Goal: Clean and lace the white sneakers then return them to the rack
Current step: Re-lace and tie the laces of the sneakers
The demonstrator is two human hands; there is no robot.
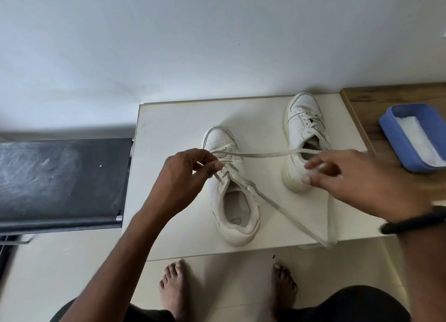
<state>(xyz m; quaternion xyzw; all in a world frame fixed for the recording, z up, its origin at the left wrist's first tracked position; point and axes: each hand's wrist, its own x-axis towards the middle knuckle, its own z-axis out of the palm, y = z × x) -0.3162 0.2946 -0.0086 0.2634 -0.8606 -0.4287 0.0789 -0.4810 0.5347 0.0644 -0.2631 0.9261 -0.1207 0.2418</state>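
Feet (173, 285): two, bare, at the near edge of the slab (169, 152); I read that as standing square to the work.
Right hand (357, 177): over the heel of the far shoe (304, 114), blurred. The fingers look spread, but I cannot tell whether they grip the lace (265, 155) that runs to them. One dark band (415, 221) on the wrist.
Left hand (185, 174): thumb and forefinger pinch the lace's tip just above the eyelets (225, 174) of the near shoe (237, 227), I judge to aim it into a hole.
Lace: one loose, in two runs. One stretches from the near shoe across to the right hand. The other trails to the slab's near right edge and back up under that hand. I'd say it is drawn sideways to keep slack off the eyelets.
Near shoe: on the slab, toe away from me, partly laced; the one being worked.
Far shoe: to the right and further back, toe away, laces already in. Two shoes in all.
Tub (395, 128): one, blue, on the wooden top (376, 97) at right, holding one white cloth (420, 138); probably kept within reach for cleaning.
Shelf (60, 177): one, dark, left of the slab; possibly the rack, with both shoes apart from it.
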